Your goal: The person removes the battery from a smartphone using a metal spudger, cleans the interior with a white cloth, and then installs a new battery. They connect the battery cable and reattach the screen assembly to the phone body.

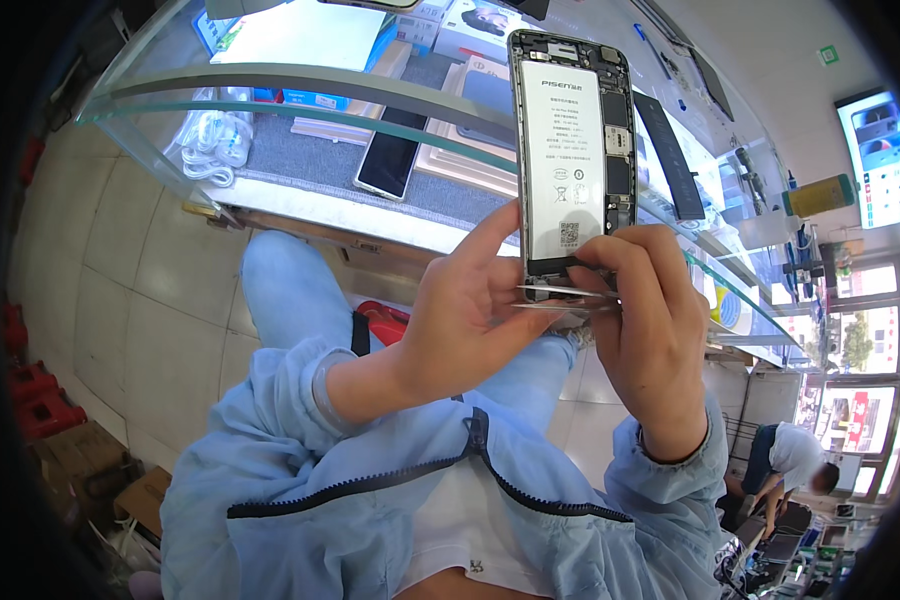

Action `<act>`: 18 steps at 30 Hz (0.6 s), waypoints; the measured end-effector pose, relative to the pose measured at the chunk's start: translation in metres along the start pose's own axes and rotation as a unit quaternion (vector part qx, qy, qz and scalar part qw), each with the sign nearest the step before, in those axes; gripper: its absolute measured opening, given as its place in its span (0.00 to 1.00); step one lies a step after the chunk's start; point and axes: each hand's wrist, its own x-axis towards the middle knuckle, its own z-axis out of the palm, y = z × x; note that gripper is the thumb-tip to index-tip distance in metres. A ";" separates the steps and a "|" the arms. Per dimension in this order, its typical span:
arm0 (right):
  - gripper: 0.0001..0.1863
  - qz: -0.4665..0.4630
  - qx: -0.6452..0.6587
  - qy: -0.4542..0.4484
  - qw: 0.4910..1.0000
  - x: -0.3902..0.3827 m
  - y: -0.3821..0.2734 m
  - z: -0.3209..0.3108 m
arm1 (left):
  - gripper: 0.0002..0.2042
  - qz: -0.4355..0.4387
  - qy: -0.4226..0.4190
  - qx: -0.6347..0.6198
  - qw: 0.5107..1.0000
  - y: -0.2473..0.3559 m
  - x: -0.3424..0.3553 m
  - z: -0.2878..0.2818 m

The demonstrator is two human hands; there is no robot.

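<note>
Phone (570,165) extends above left grip (462,312) holding its lower side and right grip (650,318) pinching its lower end.

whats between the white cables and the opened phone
In the head view, a dark-screened phone lies between the white cables and the opened phone, with a pale flat stack nearer the latter; a glass edge crosses too.

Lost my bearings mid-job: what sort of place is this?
Probably a phone repair shop: there's an opened phone with its white battery exposed, and a glass counter with a dark-screened phone and white cables.
</note>
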 end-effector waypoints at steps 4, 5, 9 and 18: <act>0.12 0.000 0.005 -0.025 1.000 0.002 -0.001 0.000 | 0.39 -0.008 0.014 -0.013 1.000 -0.001 0.000 0.001; 0.12 0.000 0.003 -0.030 1.000 0.002 -0.001 0.000 | 0.39 -0.011 0.024 -0.023 0.999 -0.001 -0.001 0.002; 0.12 0.013 0.062 0.009 0.998 0.001 0.004 -0.003 | 0.35 -0.004 0.001 -0.023 1.000 0.004 -0.004 -0.004; 0.19 0.223 0.008 0.178 0.958 -0.017 0.111 -0.028 | 0.25 -0.173 -0.026 -0.401 0.899 0.035 -0.010 -0.015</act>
